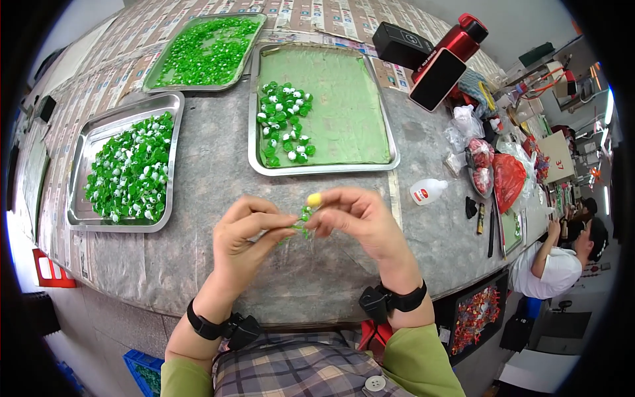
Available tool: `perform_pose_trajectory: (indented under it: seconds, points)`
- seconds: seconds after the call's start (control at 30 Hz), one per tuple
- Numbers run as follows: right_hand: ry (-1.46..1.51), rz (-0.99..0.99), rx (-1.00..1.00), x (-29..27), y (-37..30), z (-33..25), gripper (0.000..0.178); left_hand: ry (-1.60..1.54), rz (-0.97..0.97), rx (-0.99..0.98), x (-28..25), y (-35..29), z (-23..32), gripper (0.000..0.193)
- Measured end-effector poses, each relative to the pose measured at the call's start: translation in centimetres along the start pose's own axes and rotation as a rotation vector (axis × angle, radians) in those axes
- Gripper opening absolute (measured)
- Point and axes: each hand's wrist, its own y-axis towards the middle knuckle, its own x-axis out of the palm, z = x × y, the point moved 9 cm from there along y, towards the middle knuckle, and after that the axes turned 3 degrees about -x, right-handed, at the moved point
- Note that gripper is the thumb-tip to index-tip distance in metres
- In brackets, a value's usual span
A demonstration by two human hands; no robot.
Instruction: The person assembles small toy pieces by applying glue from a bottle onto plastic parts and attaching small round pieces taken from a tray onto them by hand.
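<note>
Both hands meet over the near middle of the table around a small green plastic piece (305, 214). My left hand (246, 228) pinches it from the left between thumb and fingertips. From the right, my right hand (357, 215) is closed at its other side, with a yellow cover on one fingertip. The fingers partly hide the piece, so its exact shape is unclear. Beyond my hands, a metal tray (324, 171) with a green lining carries a cluster of green-and-white pieces (284, 119) on its left side. Another metal tray (79, 202) to the left bears a heap of similar pieces (132, 169).
A third tray (153, 69) of green pieces lies far left. At right are a white bottle (428, 191), a phone (438, 79), a red flask (456, 43), a black box (401, 45) and a red plastic bag (509, 182). A person (549, 264) sits farther right.
</note>
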Motion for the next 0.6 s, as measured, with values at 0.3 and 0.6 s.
perform_pose_trajectory:
  seconds: [0.3,0.6]
  points:
    - [-0.667,1.185,-0.732,-17.4,-13.0,-7.4,0.03,-0.905,0.235,-0.545,-0.6,-1.0,-5.9,0.013]
    - [-0.368,0.697,-0.411,-12.4,-6.8,-5.5,0.036,-1.103,0.085,-0.71,1.6,-1.7,-6.4,0.011]
